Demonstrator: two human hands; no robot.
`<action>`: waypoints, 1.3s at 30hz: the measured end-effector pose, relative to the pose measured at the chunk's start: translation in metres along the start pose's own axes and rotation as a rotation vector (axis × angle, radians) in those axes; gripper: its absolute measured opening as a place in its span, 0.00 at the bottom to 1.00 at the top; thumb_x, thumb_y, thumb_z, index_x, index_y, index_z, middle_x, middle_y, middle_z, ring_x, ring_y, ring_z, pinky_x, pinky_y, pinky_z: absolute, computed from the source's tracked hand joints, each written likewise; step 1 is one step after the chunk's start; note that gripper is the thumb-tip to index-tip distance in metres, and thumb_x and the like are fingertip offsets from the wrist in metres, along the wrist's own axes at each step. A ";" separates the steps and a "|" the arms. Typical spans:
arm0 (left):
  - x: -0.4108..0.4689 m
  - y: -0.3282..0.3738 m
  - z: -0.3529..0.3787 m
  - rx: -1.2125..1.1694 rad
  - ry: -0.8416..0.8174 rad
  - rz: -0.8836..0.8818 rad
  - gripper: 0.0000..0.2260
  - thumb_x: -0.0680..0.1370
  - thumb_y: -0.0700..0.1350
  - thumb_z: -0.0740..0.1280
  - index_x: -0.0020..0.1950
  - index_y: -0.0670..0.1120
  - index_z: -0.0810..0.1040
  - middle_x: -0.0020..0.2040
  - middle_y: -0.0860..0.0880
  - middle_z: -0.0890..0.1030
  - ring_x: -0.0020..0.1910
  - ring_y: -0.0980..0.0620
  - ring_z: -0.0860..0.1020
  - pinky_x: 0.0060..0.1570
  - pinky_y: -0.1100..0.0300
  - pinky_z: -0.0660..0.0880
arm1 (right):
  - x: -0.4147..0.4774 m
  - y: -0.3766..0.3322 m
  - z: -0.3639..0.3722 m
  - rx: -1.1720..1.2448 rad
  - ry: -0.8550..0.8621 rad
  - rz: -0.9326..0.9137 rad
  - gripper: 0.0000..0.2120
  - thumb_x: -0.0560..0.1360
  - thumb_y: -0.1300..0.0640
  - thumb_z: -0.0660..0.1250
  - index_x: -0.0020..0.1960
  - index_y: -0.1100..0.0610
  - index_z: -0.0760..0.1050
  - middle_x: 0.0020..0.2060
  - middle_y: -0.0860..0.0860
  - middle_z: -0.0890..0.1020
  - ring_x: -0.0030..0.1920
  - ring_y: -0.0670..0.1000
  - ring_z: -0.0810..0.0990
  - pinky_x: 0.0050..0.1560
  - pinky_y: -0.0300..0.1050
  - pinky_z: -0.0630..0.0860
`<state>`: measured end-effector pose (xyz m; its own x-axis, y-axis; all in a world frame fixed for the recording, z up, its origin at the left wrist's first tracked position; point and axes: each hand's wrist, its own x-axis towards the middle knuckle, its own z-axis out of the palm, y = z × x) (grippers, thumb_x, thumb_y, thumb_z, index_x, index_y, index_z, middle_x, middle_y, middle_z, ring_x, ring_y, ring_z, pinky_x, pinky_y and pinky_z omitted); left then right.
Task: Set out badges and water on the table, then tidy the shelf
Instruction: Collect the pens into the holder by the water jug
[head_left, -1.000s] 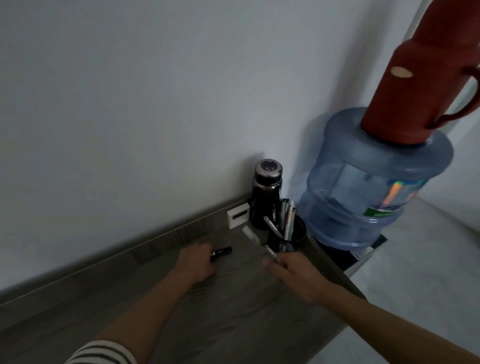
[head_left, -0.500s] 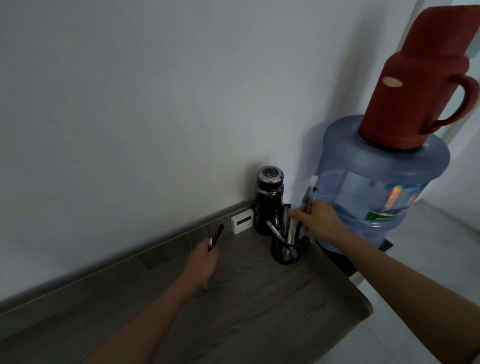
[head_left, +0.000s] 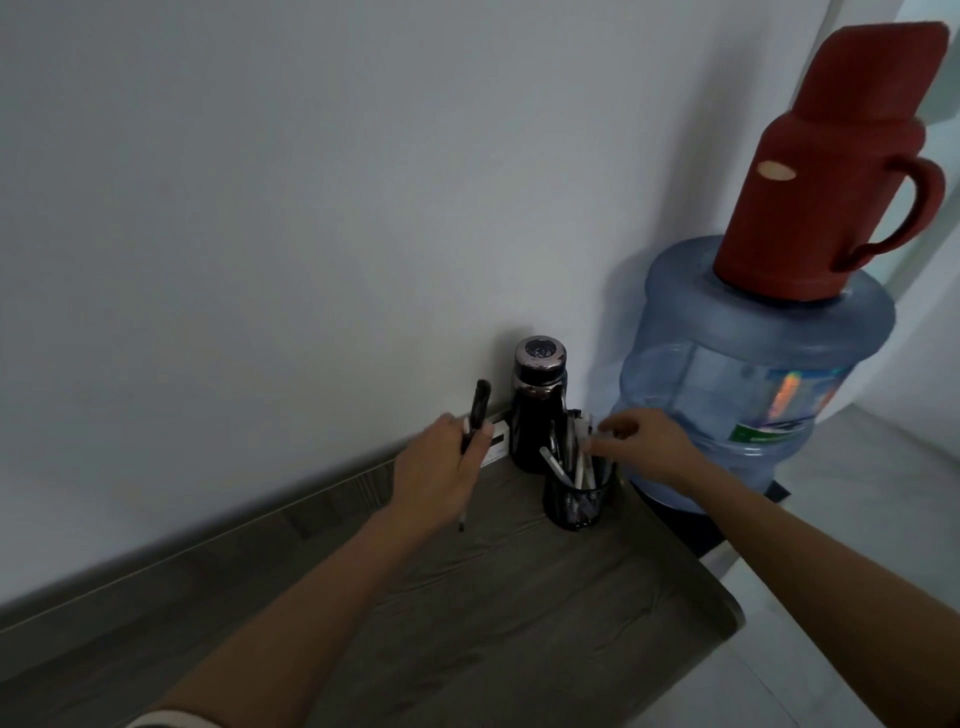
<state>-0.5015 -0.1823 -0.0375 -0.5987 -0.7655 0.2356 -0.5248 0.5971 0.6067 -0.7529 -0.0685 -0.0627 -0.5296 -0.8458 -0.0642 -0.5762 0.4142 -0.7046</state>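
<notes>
The left hand is closed round a slim black pen, which is held nearly upright above the back of the shelf. The right hand is reached in to a black mesh pen cup. Its fingertips are curled against the top of a white pen standing in the cup, though it cannot be told whether that pen is pinched or only touched.

The cup is set on the grey wood-grain shelf near its right end, just in front of a tall black flask. A small white box is partly hidden behind the left hand, against the white wall. Past the shelf end, a blue translucent water jug is topped by a red plastic thermos.

The shelf-tidying step is judged to be in hand, with the black pen probably meant for the cup. The cup looks light and crowded: if the pen is pushed in at a slant, it may be snagged on the others, and the cup may be tipped against the flask or towards the nearby shelf edge.
</notes>
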 end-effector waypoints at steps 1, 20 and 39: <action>0.005 0.009 -0.003 -0.007 -0.007 0.025 0.17 0.81 0.58 0.55 0.37 0.50 0.69 0.34 0.51 0.73 0.35 0.49 0.74 0.38 0.53 0.70 | -0.001 0.000 -0.003 0.042 0.032 0.003 0.18 0.68 0.41 0.75 0.51 0.51 0.79 0.44 0.46 0.81 0.44 0.43 0.79 0.44 0.39 0.73; 0.066 0.074 0.069 -0.137 -0.290 -0.039 0.08 0.69 0.43 0.75 0.40 0.40 0.79 0.37 0.43 0.82 0.37 0.46 0.82 0.40 0.48 0.81 | -0.032 0.035 -0.019 0.267 -0.068 0.186 0.10 0.75 0.51 0.71 0.53 0.54 0.79 0.44 0.54 0.82 0.36 0.48 0.78 0.34 0.39 0.74; 0.058 0.043 0.054 -0.214 -0.031 -0.099 0.10 0.69 0.34 0.73 0.49 0.43 0.80 0.41 0.45 0.81 0.37 0.51 0.77 0.42 0.56 0.79 | 0.036 -0.031 -0.015 0.013 0.079 -0.267 0.10 0.72 0.55 0.75 0.53 0.54 0.84 0.39 0.50 0.85 0.40 0.48 0.82 0.48 0.47 0.79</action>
<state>-0.5915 -0.1883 -0.0385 -0.5710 -0.8079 0.1459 -0.4433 0.4529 0.7735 -0.7634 -0.1067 -0.0328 -0.4075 -0.8953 0.1803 -0.6943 0.1755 -0.6979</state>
